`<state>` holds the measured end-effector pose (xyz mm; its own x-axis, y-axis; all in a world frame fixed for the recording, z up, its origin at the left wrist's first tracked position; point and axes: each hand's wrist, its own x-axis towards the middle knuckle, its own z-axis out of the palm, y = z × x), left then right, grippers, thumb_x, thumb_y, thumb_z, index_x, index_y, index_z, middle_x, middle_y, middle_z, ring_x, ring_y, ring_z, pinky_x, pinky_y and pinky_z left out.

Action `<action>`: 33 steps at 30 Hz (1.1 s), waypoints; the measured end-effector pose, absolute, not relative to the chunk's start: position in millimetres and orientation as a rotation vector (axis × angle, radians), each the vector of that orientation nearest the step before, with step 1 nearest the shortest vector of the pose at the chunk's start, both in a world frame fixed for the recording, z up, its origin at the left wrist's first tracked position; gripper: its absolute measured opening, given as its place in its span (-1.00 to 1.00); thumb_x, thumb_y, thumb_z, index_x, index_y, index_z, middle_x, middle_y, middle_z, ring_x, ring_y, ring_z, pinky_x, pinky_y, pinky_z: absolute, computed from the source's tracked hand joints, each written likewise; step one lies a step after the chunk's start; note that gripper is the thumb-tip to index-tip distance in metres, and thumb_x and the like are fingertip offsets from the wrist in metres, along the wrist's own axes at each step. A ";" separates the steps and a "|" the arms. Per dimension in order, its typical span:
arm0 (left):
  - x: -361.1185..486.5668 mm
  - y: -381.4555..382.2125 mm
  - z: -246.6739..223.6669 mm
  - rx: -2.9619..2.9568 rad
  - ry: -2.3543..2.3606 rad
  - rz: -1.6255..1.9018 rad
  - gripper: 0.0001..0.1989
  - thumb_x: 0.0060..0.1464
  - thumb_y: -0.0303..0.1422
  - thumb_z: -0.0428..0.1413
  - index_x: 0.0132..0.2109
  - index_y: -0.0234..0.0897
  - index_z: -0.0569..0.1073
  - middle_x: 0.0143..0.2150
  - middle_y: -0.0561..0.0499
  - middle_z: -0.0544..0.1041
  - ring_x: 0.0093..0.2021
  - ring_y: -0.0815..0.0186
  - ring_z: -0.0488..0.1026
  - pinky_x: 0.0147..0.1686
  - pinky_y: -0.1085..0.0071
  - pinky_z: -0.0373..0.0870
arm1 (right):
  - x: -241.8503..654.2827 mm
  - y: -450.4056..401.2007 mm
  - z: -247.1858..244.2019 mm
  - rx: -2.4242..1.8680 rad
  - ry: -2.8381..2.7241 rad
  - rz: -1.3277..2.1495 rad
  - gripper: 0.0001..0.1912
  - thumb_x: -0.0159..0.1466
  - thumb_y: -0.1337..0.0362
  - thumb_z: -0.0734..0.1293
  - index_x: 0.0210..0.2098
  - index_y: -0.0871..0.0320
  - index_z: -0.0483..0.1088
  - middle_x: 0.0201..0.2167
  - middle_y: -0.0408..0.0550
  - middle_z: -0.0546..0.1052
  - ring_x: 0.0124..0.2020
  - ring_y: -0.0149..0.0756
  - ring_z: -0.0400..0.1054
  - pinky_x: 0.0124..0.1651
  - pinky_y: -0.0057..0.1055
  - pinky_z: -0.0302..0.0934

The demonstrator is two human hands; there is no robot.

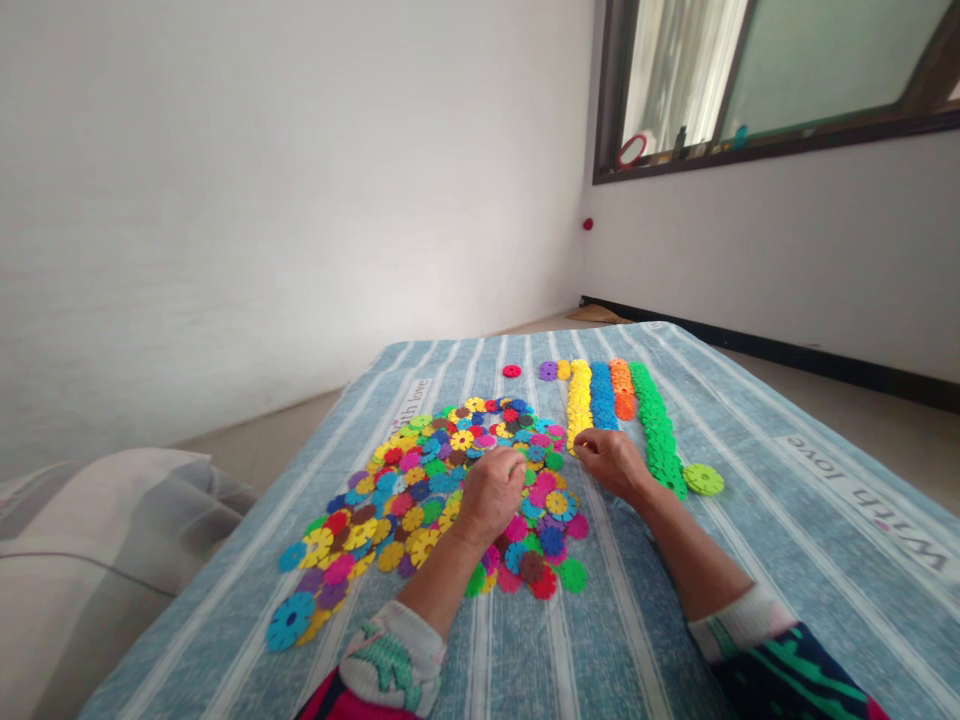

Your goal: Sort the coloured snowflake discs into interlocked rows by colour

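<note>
1. A blue-and-white striped cover [750,560] spreads across the surface, with the words "With love" printed on it [862,500] near its right side.
2. A loose pile of colored plastic discs [427,490], shaped like flowers, lies on the cover's left half.
3. Beyond the pile, sorted discs stand in close rows: a yellow row [579,405], a blue row [603,395], an orange row [622,389], and a longer green row [656,425].
4. A lone red disc [511,371] and a purple disc [548,371] sit apart near the far end, and a green disc [703,479] lies just right of the green row.
5. The left hand [491,492] is curled, its fingertips down on the pile; I cannot tell whether it grips a disc.
6. The right hand [611,462] is curled just beside the left, apart from it, near the yellow row's lower end; whether it holds anything is hidden.
7. A pale wall [285,200] rises behind the cover, with a small red dot [587,224] near the corner.
8. A window [772,80] sits high on the right wall, above a dark skirting board [787,345] and a tiled floor [885,450].
9. Gray-and-white bedding [90,560] bulges at the lower left.
</note>
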<state>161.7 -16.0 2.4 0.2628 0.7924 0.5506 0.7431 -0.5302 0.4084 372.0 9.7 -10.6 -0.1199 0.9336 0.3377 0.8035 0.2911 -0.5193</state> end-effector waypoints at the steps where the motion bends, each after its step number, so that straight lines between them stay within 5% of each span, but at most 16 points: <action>1: 161.9 -16.1 2.4 2.442 1.482 1.121 -0.82 0.06 -0.53 0.01 -0.41 -0.27 0.47 -0.37 -0.02 0.53 -0.27 0.28 0.48 -0.18 0.37 0.41 | 372.3 9.9 -10.6 -1.553 -1.965 0.279 -0.79 0.20 0.27 0.23 -0.39 0.12 0.52 -0.48 -0.08 0.56 -0.41 -0.32 0.42 -0.38 -0.48 0.06; 11: 176.7 -34.7 13.0 2.674 1.125 0.886 -0.88 -0.01 -0.37 0.18 -0.27 -0.29 0.47 -0.20 -0.08 0.53 -0.12 0.19 0.42 -0.06 0.28 0.35 | 369.6 9.2 -9.2 -1.581 -1.994 0.299 -0.79 0.21 0.28 0.23 -0.33 0.11 0.52 -0.42 -0.06 0.59 -0.35 -0.31 0.44 -0.33 -0.49 0.10; 21: 193.6 -52.5 20.8 2.872 1.112 0.338 -0.93 -0.01 -0.42 0.15 -0.30 -0.27 0.44 -0.26 -0.04 0.48 -0.15 0.18 0.38 -0.09 0.25 0.32 | 369.9 9.8 -11.7 -1.579 -1.962 0.332 -0.79 0.20 0.28 0.24 -0.33 0.11 0.53 -0.43 -0.08 0.58 -0.36 -0.31 0.43 -0.32 -0.49 0.10; 33: 189.2 -41.2 8.0 2.455 1.360 1.107 -0.56 -0.09 -0.50 0.19 0.01 -0.26 0.40 -0.08 -0.11 0.53 -0.05 0.16 0.46 -0.02 0.24 0.41 | 362.0 1.6 0.0 -1.315 -1.802 0.803 -0.76 0.16 0.18 0.25 -0.38 0.19 0.50 -0.52 -0.10 0.50 -0.48 -0.35 0.35 -0.42 -0.47 0.15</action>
